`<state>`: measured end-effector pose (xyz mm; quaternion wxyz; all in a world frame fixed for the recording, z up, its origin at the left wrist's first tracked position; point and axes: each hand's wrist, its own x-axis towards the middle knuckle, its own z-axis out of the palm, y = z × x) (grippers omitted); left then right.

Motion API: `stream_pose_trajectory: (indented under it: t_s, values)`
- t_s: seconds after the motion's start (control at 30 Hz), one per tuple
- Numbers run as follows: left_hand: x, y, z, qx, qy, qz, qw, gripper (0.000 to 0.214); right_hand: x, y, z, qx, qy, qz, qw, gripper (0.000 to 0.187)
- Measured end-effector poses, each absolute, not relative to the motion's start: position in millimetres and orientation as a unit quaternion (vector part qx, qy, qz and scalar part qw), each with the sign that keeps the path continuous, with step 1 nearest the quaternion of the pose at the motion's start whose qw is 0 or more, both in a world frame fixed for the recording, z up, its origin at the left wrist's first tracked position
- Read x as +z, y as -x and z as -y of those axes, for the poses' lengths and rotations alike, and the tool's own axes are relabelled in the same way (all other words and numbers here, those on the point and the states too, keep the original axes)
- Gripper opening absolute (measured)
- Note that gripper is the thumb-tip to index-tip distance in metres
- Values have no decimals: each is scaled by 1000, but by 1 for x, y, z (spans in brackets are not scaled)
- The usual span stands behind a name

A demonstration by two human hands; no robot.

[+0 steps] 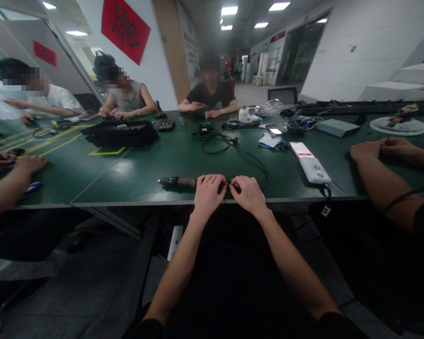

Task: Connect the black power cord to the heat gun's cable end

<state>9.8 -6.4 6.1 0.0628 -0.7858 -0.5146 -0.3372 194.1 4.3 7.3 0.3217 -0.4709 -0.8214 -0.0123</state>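
An electric screwdriver with a dark body and a metal tip lies along the front edge of the green table, its tip toward the left. My left hand is closed around its rear part, hiding much of the grip. Just beside it, my right hand pinches the dark cable end at the tool's tail; the fingers cover most of this joint. A black cable curves from behind my right hand back across the table to a plug. A small coppery spot shows between the two hands.
A white phone-like device with a lit screen lies right of my hands. Farther back are a black tray, a cloth, a grey box and a round white grille. Co-workers sit across and on both sides, with a forearm close at right.
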Motion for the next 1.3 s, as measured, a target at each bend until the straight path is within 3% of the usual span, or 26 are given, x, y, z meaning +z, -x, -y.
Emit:
stream_pose_trajectory:
  t_s: [0.23,1.3]
  values:
    - [7,-10,8,-339,791,506,66,20,6,-194,-4,-16,472,819,325,8]
    - [1,-10,4,-348,785,509,69,11,6,-193,-5,-19,471,820,324,8]
